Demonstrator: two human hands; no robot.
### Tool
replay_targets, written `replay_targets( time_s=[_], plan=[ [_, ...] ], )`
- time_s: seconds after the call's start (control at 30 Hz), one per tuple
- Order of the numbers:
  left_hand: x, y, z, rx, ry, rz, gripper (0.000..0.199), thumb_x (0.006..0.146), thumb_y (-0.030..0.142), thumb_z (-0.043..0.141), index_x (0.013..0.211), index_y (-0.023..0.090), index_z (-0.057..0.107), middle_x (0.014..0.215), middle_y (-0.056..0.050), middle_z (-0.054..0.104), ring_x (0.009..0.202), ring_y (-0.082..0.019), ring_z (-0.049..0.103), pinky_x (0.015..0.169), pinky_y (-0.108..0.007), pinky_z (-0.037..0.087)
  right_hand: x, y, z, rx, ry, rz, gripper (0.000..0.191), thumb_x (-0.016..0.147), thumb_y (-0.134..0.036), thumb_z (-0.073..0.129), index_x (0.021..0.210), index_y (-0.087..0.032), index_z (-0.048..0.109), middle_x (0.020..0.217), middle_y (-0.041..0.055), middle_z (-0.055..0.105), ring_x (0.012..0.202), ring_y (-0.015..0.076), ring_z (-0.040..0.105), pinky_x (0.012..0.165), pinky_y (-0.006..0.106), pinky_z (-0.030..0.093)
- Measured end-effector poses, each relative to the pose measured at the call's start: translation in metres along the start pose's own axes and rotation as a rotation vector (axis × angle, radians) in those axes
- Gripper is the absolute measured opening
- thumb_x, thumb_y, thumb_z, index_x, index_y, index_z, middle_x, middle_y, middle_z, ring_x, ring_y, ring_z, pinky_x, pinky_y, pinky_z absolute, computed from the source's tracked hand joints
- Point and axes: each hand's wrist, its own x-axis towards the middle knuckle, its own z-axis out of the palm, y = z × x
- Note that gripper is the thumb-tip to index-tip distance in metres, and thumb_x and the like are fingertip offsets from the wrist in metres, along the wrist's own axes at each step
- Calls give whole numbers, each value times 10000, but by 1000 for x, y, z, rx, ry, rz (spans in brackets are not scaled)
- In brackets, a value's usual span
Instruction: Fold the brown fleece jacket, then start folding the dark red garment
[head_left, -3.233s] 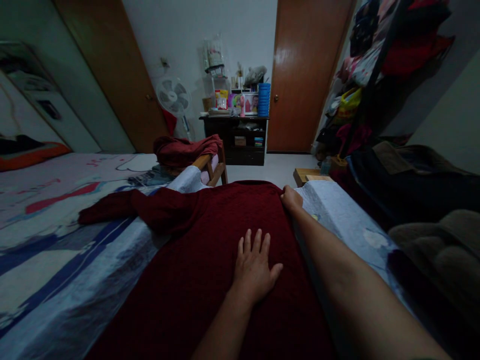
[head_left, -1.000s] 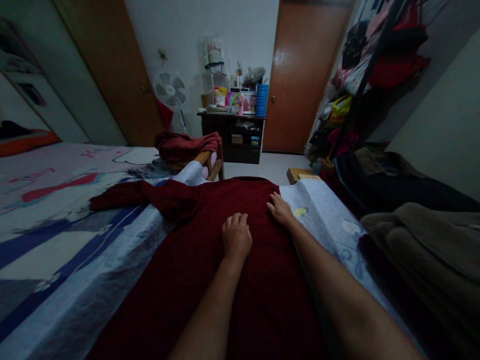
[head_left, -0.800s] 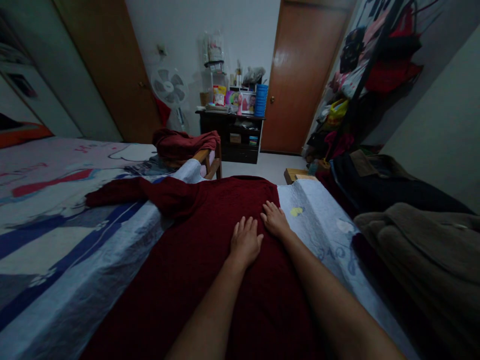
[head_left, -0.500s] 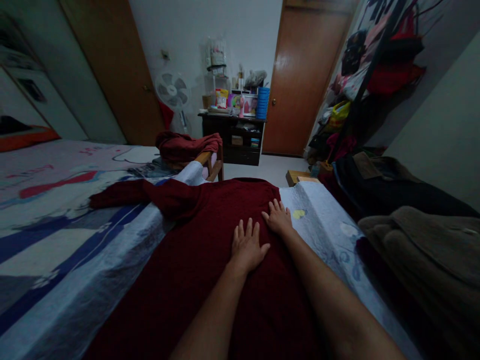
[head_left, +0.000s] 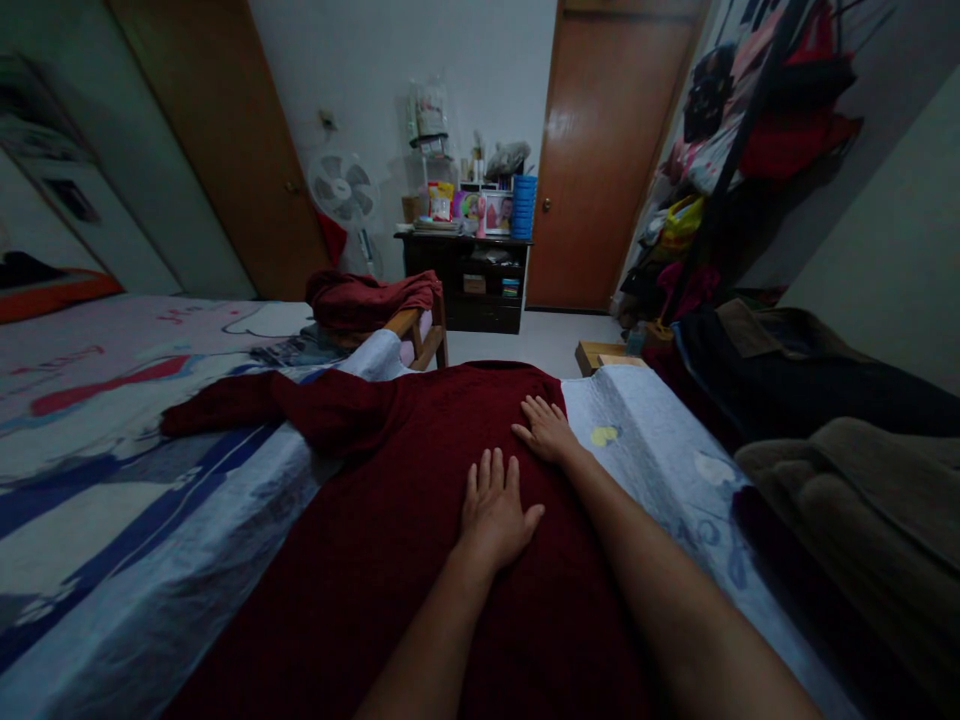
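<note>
A dark red long-sleeved garment (head_left: 405, 510) lies spread over a light blue patterned cloth (head_left: 637, 430). One of its sleeves (head_left: 232, 400) stretches out to the left; the other sleeve does not show. Flat on the middle of the garment rests my left hand (head_left: 495, 510), fingers extended and thumb out to the side. My right hand (head_left: 546, 428) lies farther up, near the garment's right edge, with its fingers also stretched out on the fabric. Neither hand grips anything.
To the right are piled folded clothes, a brown one (head_left: 847, 480) and a dark one (head_left: 810, 370). A reddish cloth (head_left: 371, 298) hangs over a wooden frame (head_left: 431, 345). Beyond stand a black cabinet (head_left: 461, 265), a fan (head_left: 343, 190) and a wooden door (head_left: 585, 160).
My right hand has slid slightly left and inward on the garment. My left hand stays nearly in place, a little lower in view. The camera view has shifted slightly.
</note>
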Motion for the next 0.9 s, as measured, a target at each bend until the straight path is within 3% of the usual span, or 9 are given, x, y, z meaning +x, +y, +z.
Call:
replay_targets(
  time_s=[0.3, 0.43, 0.57, 0.67, 0.73, 0.8, 0.9],
  plan=[
    [-2, 2, -1, -1, -8, -25, 803, 861, 605, 449, 1506, 153, 292, 1591, -172, 187, 1459, -393, 126, 1156, -544, 192, 24, 16, 5, 9, 66, 123, 678, 955, -573, 312, 1484, -148, 333, 1590, 110, 211, 1475, 258, 125, 1173, 491, 84],
    [-2, 3, -4, -21, 1, -35, 817, 849, 620, 464, 1497, 143, 316, 1586, -180, 202, 1455, -394, 148, 1155, -536, 197, 25, 18, 6, 53, 182, 154, 624, 963, -496, 363, 1474, -137, 338, 1586, 129, 222, 1459, 266, 183, 1159, 492, 145],
    [-2, 3, -13, -49, 36, -55, 776, 840, 609, 499, 1473, 181, 365, 1557, -137, 310, 1431, -364, 247, 1138, -520, 249, 18, 15, -7, 79, 345, 86, 414, 943, -317, 447, 1318, -164, 531, 1455, 136, 456, 1342, 247, 388, 1107, 429, 263],
    [0, 2, -18, -79, 93, -78, 670, 894, 550, 450, 1448, 176, 403, 1500, -112, 419, 1378, -319, 348, 1115, -478, 305, 12, 7, -18, 131, 204, -67, 244, 915, -226, 470, 1022, -179, 684, 1109, 95, 666, 1040, 198, 587, 928, 301, 409],
    [1, 1, -18, -81, 117, -82, 621, 920, 507, 422, 1439, 166, 415, 1493, -103, 432, 1381, -298, 348, 1115, -459, 314, 10, 2, -20, 151, 95, -145, 166, 878, -219, 538, 892, -200, 702, 922, 40, 686, 858, 158, 612, 797, 240, 432],
    [2, 0, -14, -65, 115, -70, 614, 922, 500, 421, 1436, 165, 419, 1524, -95, 387, 1422, -287, 286, 1142, -459, 278, 8, -2, -19, 153, 55, -176, 83, 827, -239, 626, 843, -211, 703, 859, 15, 670, 800, 145, 599, 746, 226, 423],
    [2, -1, -7, -35, 96, -51, 644, 917, 523, 418, 1448, 159, 401, 1562, -102, 311, 1456, -276, 219, 1175, -464, 213, 7, -4, -13, 97, 81, -145, 112, 812, -290, 668, 881, -207, 697, 946, 45, 644, 886, 178, 578, 796, 265, 411]
  ],
)
